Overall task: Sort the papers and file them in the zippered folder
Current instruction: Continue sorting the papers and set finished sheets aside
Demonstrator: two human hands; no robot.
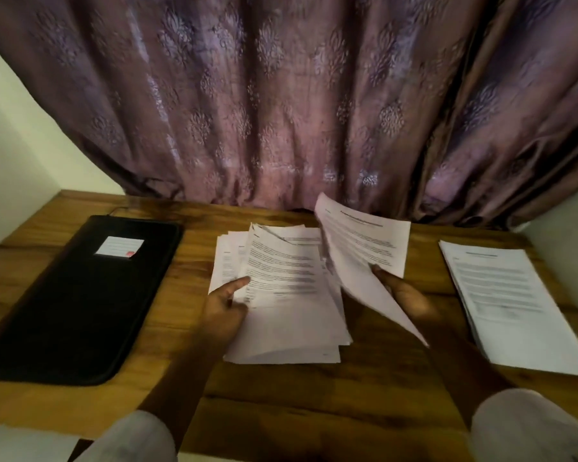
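A loose pile of printed papers [287, 295] lies in the middle of the wooden table [281, 395]. My left hand [226, 306] holds the pile's left edge, thumb on top of the upper sheet. My right hand [401, 291] grips a single printed sheet [361, 251] lifted and tilted above the pile's right side. A neat stack of sorted papers [511, 301] lies on the right. The black zippered folder [80, 301], closed, with a white label [119, 246], lies flat on the left.
A purple patterned curtain [281, 95] hangs right behind the table's far edge. White walls close in both sides. A dark cord [121, 210] runs behind the folder. Bare wood shows along the front of the table.
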